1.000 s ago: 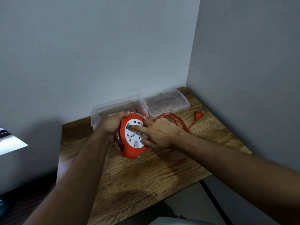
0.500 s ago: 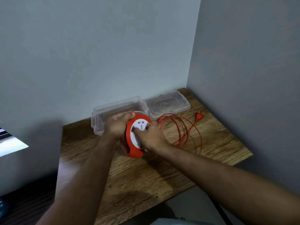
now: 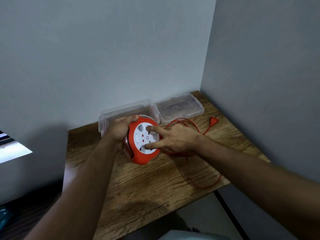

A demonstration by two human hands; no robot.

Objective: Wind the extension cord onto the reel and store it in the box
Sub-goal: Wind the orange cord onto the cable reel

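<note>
reel [image 3: 142, 154] sits at the centre of the frame, orange-rimmed with a white socket face tilted up toward the camera, held just above the wooden counter [image 3: 155, 184]. going left to right: the left hand [image 3: 119, 129] is wrapped around the reel's upper left edge, fingers curled over the orange rim and clamped on it. behind that hand, against the wall, stands the clear plastic box [image 3: 124, 110], open, with its lid [image 3: 178, 108] lying flat just to the right of it, the two touching at the hinge side. the right hand [image 3: 174, 140] comes in from the lower right with its fingers [image 3: 153, 129] spread and their tips pressed on the white face of the reel, not closed around anything. loose orange cord [image 3: 183, 121] loops on the counter behind and to the right of that hand, and a further strand trails toward the counter's near right edge. the cord's plug [image 3: 213, 121] lies at right of centre, near the lid's front right corner but apart from it.
</note>
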